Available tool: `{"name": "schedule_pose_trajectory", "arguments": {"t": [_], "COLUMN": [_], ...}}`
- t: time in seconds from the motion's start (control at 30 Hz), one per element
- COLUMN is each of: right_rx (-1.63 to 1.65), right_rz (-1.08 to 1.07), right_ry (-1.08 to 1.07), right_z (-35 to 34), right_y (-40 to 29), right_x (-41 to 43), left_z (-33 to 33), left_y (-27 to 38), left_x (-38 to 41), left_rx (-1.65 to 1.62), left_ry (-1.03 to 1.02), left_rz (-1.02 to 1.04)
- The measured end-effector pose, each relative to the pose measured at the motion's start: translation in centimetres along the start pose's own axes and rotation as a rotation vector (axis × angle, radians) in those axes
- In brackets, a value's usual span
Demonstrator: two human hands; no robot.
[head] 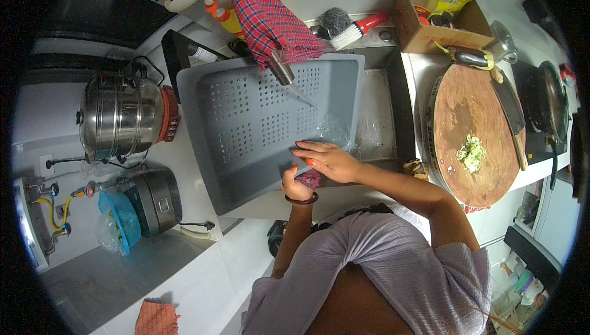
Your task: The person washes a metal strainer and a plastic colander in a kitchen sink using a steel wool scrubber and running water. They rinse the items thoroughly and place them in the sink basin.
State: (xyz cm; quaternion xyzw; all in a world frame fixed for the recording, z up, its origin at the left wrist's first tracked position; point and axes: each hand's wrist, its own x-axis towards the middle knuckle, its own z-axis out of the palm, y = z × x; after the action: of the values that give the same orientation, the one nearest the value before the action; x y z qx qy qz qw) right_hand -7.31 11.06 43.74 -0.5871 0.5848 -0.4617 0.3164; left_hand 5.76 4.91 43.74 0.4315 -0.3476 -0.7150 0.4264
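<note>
A grey plastic basket with drain holes (272, 125) lies tilted across the sink. Water from the metal tap (282, 70) runs into its right end and splashes there. My right hand (329, 160) reaches over the near right rim, palm down, fingers stretched out and holding nothing I can see. Just left of it, my left hand (297, 187) is at the near rim with its thumb up; its other fingers are mostly hidden. A bit of red plaid cloth (309, 178) shows between the hands, and whether the left hand grips it or the rim is unclear.
A round wooden chopping board (465, 104) on the right bears shredded green vegetable (472, 154), a cleaver (508, 104) and an eggplant (470, 58). Behind the sink are a scrub brush (359, 30) and a cardboard box (447, 37). A steel steamer pot (122, 116) stands left.
</note>
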Motion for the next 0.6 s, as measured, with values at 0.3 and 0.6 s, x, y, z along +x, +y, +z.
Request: {"name": "schedule_pose_trajectory", "arguments": {"t": [0.3, 0.6], "right_rx": [-0.286, -1.148], "right_rz": [0.034, -0.157], "right_ry": [-0.194, -0.156], "right_z": [-3.5, -7.4], "right_y": [2.8, 4.7], "right_x": [-1.0, 1.9], "left_z": [0.4, 0.7], "left_y": [1.0, 2.6], "left_x": [0.3, 0.6], "left_rx": [-0.254, -0.334], "left_ry": [0.048, -0.037], "left_rz": [-0.079, -0.173]}}
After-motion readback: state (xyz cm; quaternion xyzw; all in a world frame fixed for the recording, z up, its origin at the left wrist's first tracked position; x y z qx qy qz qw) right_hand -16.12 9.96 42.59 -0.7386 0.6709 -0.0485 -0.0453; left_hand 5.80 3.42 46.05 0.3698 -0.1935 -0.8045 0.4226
